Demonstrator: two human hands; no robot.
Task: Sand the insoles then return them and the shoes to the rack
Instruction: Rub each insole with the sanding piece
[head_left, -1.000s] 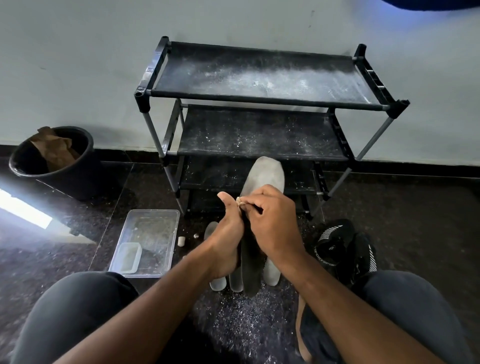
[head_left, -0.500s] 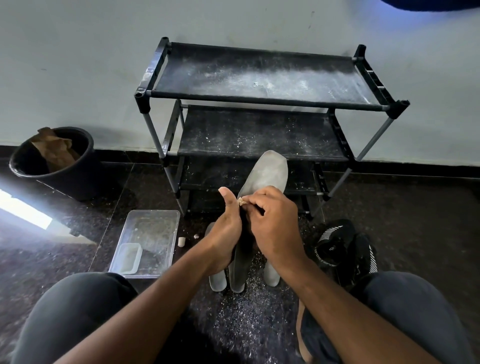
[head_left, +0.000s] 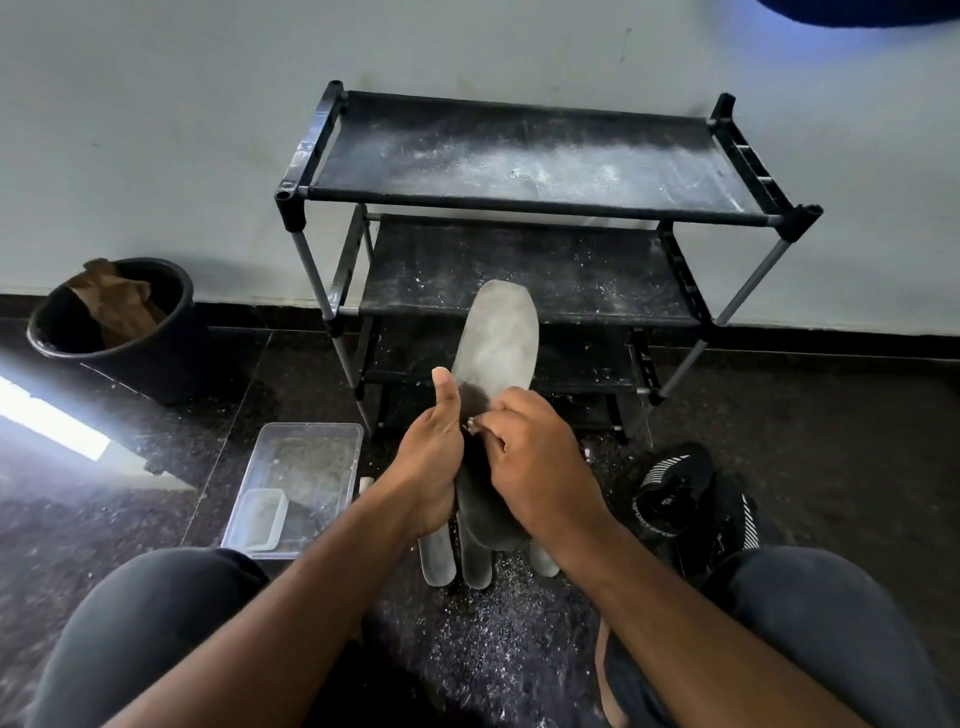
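Gripping a grey insole (head_left: 498, 332) upright before the rack (head_left: 530, 208), the left hand (head_left: 431, 462) is curling round its left edge, thumb raised. The right hand (head_left: 535, 467) is pinching a small pale scrap against its dark, worn middle. Three more insoles (head_left: 438, 564) are lying on the floor (head_left: 831, 415) beneath, amid pale dust. Two black shoes (head_left: 685, 493) are sitting just right of them, near the right knee.
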